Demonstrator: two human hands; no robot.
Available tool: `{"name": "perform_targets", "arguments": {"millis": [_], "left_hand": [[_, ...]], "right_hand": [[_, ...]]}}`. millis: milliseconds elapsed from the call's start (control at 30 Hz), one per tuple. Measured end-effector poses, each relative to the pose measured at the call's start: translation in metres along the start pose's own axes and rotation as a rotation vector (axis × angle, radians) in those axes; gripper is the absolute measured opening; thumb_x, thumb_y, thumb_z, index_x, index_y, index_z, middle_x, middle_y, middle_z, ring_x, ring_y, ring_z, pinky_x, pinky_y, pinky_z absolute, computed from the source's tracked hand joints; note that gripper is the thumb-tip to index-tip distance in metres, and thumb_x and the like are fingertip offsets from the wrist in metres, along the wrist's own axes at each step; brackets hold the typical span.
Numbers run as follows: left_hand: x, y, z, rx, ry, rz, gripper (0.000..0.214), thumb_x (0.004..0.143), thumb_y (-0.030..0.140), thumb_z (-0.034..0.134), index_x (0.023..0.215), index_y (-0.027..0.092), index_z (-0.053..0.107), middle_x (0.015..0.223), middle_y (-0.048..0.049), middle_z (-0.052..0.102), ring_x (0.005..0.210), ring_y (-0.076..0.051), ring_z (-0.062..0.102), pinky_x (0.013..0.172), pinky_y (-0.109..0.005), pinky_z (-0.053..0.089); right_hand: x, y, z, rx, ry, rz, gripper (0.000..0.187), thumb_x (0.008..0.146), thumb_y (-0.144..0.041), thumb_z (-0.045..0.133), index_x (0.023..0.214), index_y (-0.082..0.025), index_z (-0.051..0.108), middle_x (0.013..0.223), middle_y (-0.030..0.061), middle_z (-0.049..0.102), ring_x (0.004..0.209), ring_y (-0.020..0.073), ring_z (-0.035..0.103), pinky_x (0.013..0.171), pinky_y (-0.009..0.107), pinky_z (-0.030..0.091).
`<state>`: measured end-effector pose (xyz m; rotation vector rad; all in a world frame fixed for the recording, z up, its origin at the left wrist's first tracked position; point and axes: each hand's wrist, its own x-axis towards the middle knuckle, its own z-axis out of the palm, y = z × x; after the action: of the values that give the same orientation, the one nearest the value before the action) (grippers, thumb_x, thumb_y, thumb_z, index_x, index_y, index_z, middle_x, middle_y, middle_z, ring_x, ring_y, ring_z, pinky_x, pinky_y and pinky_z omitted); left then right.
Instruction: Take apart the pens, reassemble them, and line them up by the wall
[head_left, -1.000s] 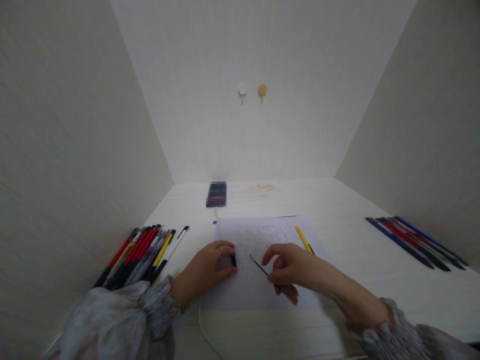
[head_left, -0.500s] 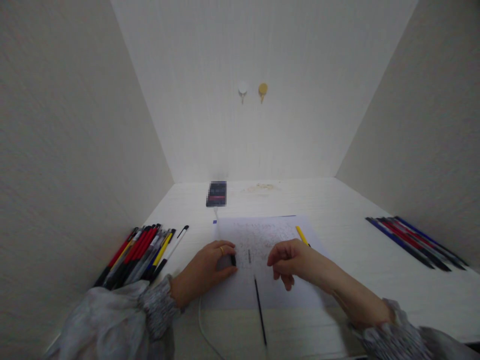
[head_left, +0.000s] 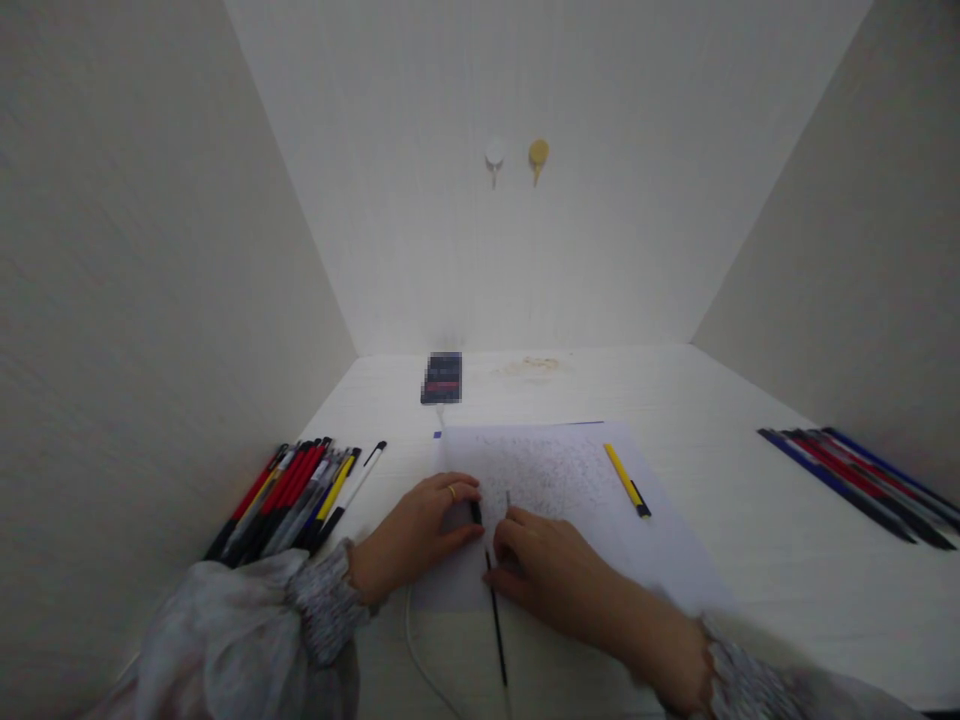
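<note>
My right hand (head_left: 551, 565) is closed low over the paper, its thumb and index finger at the upper part of a thin black pen refill (head_left: 496, 625). The refill's lower end reaches past the sheet's near edge. On the left side of the sheet, my left hand (head_left: 424, 525) rests with curved fingers round a small black pen part (head_left: 475, 511), much of it hidden. A small grey spring-like piece (head_left: 508, 497) lies just beyond my right knuckles. The white paper (head_left: 652, 560) under both hands carries dense small marks.
A yellow-and-black pen barrel (head_left: 625, 478) lies on the sheet's right side. Several pens (head_left: 300, 490) are bunched at left, with a white pen (head_left: 364, 480) beside them. More pens (head_left: 847, 480) lie at right. A phone (head_left: 442, 378) with a white cable (head_left: 411, 640) is at the back.
My right hand has moved left and down to the refill, its fingers now closed there. The refill has shifted left. The yellow barrel is uncovered, and my left hand keeps its pose.
</note>
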<state>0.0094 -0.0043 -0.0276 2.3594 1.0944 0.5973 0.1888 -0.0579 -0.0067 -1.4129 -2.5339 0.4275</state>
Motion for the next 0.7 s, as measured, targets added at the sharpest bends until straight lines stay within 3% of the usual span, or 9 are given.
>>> {"name": "perform_targets", "arguments": {"millis": [233, 367, 433, 533, 700], "left_hand": [[0.000, 0.003, -0.002, 0.027, -0.012, 0.003, 0.029, 0.067, 0.026, 0.057, 0.096, 0.022, 0.055, 0.109, -0.0041, 0.053, 0.100, -0.018, 0.048, 0.090, -0.032, 0.035], [-0.001, 0.003, -0.002, 0.042, -0.008, 0.021, 0.028, 0.068, 0.026, 0.056, 0.096, 0.022, 0.055, 0.108, -0.0039, 0.054, 0.099, -0.017, 0.049, 0.089, -0.032, 0.036], [-0.001, 0.003, -0.002, 0.046, -0.010, 0.026, 0.027, 0.069, 0.026, 0.055, 0.095, 0.021, 0.055, 0.109, -0.0045, 0.054, 0.099, -0.017, 0.049, 0.089, -0.031, 0.036], [-0.002, 0.003, -0.003, 0.057, -0.017, 0.024, 0.028, 0.069, 0.027, 0.055, 0.096, 0.021, 0.054, 0.109, -0.0053, 0.053, 0.100, -0.018, 0.048, 0.090, -0.031, 0.035], [-0.001, 0.004, -0.004, 0.077, -0.022, 0.020, 0.027, 0.069, 0.028, 0.055, 0.096, 0.022, 0.054, 0.110, -0.0042, 0.053, 0.100, -0.018, 0.048, 0.089, -0.033, 0.035]], "right_hand": [[0.002, -0.008, 0.016, -0.137, -0.039, 0.110, 0.015, 0.071, -0.014, 0.042, 0.076, -0.013, 0.056, 0.069, 0.0076, 0.059, 0.064, 0.0168, 0.055, 0.055, 0.026, 0.037], [-0.001, -0.018, 0.023, -0.280, -0.024, 0.041, 0.020, 0.069, -0.006, 0.039, 0.078, -0.012, 0.056, 0.075, 0.0103, 0.059, 0.068, 0.0185, 0.055, 0.060, 0.030, 0.039], [0.000, -0.020, 0.016, -0.302, -0.027, 0.071, 0.020, 0.068, -0.006, 0.040, 0.077, -0.012, 0.057, 0.074, 0.0106, 0.060, 0.067, 0.0193, 0.056, 0.059, 0.031, 0.039], [0.008, -0.013, -0.009, -0.271, -0.035, 0.235, 0.018, 0.067, -0.014, 0.044, 0.072, -0.012, 0.060, 0.069, 0.0118, 0.062, 0.064, 0.0195, 0.057, 0.055, 0.028, 0.039], [0.027, 0.035, -0.045, -0.205, 0.063, 0.528, 0.022, 0.066, -0.027, 0.046, 0.069, -0.014, 0.063, 0.072, 0.0104, 0.063, 0.068, 0.0200, 0.057, 0.054, 0.026, 0.037]]}}
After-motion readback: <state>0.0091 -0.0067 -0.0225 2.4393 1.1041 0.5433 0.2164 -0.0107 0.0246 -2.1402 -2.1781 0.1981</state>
